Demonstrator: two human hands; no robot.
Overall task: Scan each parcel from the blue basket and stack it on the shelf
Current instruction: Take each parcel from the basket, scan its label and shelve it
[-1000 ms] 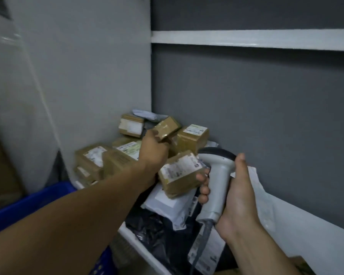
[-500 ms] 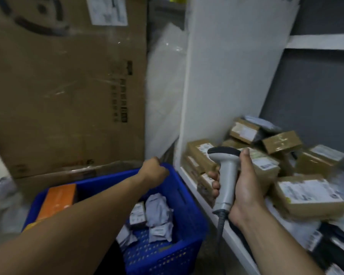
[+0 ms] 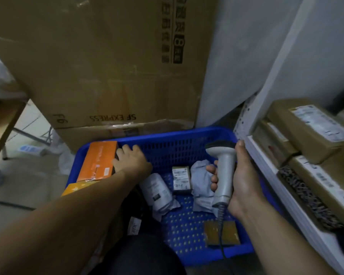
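Your left hand [image 3: 131, 161] curls its fingers over the right edge of the orange box [image 3: 96, 161], which leans at the left of the blue basket [image 3: 167, 133]. Your right hand [image 3: 240, 175] is wrapped round the scanner [image 3: 223, 171], above a grey bag parcel [image 3: 202, 175]. A white bag parcel [image 3: 157, 187] lies between your hands, and brown boxes [image 3: 310, 130] sit on the shelf [image 3: 266, 167] to the right

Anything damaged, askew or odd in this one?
Nothing looks damaged. The big cardboard box behind the blue basket seems upside down: its SF EXPRESS print reads inverted. The orange box leans tilted against the basket's left side.
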